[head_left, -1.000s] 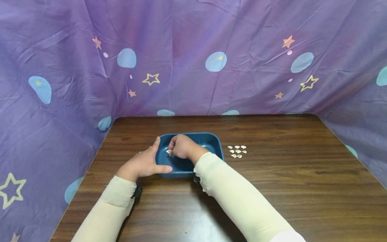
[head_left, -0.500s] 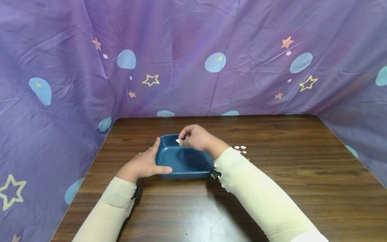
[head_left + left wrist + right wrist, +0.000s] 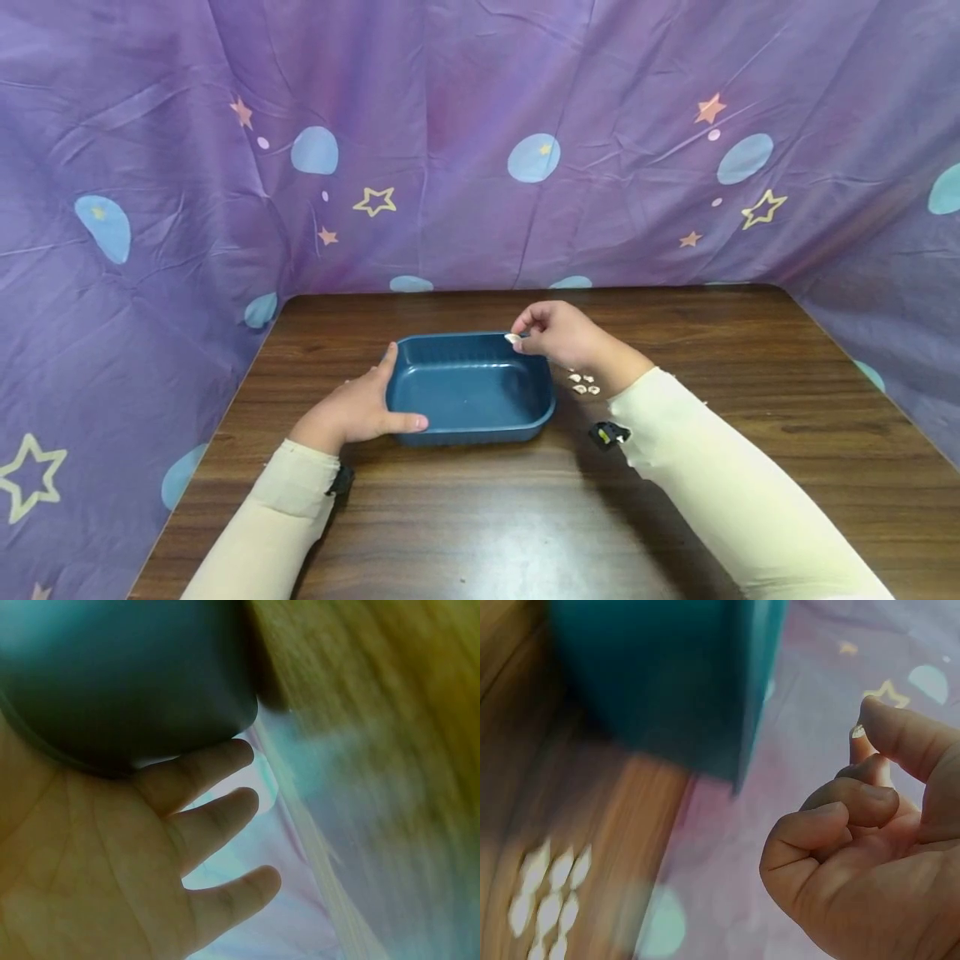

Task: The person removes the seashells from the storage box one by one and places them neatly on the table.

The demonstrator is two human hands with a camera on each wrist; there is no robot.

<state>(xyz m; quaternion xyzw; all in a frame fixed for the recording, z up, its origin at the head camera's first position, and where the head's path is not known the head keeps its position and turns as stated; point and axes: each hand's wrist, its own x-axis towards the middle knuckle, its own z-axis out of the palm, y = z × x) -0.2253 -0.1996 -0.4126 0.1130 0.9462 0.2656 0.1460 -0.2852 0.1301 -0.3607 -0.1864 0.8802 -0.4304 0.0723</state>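
Observation:
A deep blue rectangular tray (image 3: pixel 468 434) sits on the table, its visible inside bare. My left hand (image 3: pixel 351 410) rests on its left end, thumb along the near rim. In the left wrist view the fingers (image 3: pixel 217 825) are spread and fairly straight beside the tray's dark wall (image 3: pixel 150 697). My right hand (image 3: pixel 562 335) is raised at the tray's far right corner, pinching a small white seashell (image 3: pixel 513 338) between thumb and fingertips. Its other fingers are curled in the right wrist view, where the pinched shell (image 3: pixel 858 731) barely shows.
Several small white shells (image 3: pixel 580 389) lie in rows on the brown wooden table (image 3: pixel 465 517), right of the tray; my right hand and forearm hide some. In the right wrist view these shells (image 3: pixel 549 913) are blurred. A purple patterned cloth (image 3: pixel 465 217) hangs behind the table.
My right hand has lifted from inside the tray and moved right to its far right corner, carrying the shell. The left hand and the tray have stayed in place.

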